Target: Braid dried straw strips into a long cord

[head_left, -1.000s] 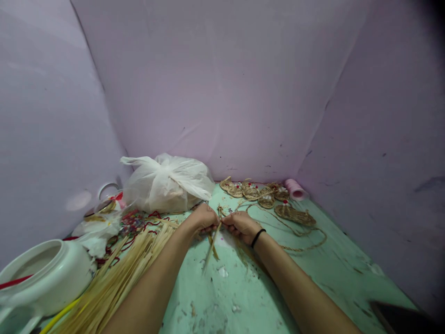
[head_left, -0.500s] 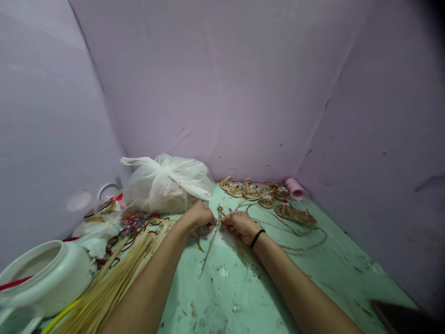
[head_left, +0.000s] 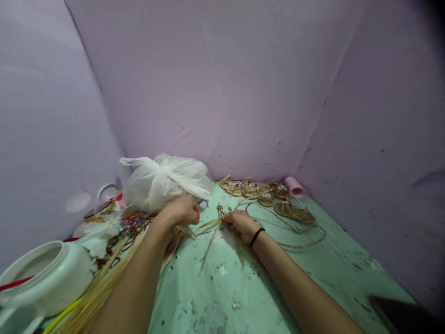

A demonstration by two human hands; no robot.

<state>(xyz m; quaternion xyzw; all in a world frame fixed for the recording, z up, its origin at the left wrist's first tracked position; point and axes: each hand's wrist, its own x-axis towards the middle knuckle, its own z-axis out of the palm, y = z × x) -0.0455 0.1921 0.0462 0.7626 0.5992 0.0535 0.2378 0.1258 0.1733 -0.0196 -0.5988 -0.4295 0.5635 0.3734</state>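
Observation:
My right hand (head_left: pixel 240 223), with a black band on its wrist, pinches the lower part of a thin straw braid (head_left: pixel 220 211) on the table. Loose straw strands (head_left: pixel 210 247) hang from the braid towards me, and one strand stretches left towards my other hand. My left hand (head_left: pixel 186 211) is curled into a fist left of the braid, in front of a white plastic bag (head_left: pixel 167 183). What its fingers hold is hidden. Below that fist are the tips of a pale straw bundle (head_left: pixel 100 290), which lies partly under my left forearm.
Woven straw pieces with red and white beads (head_left: pixel 266 197) lie along the back, beside a pink thread spool (head_left: pixel 295 187). A twisted cord (head_left: pixel 306 245) loops at the right. A white pot (head_left: pixel 66 273) and red yarn (head_left: pixel 129 243) are at the left; a dark object (head_left: pixel 399 315) is at lower right.
My left hand has moved left, away from the braid and towards the bag and straw bundle. One strand now stretches out leftward. My right hand has stayed on the braid.

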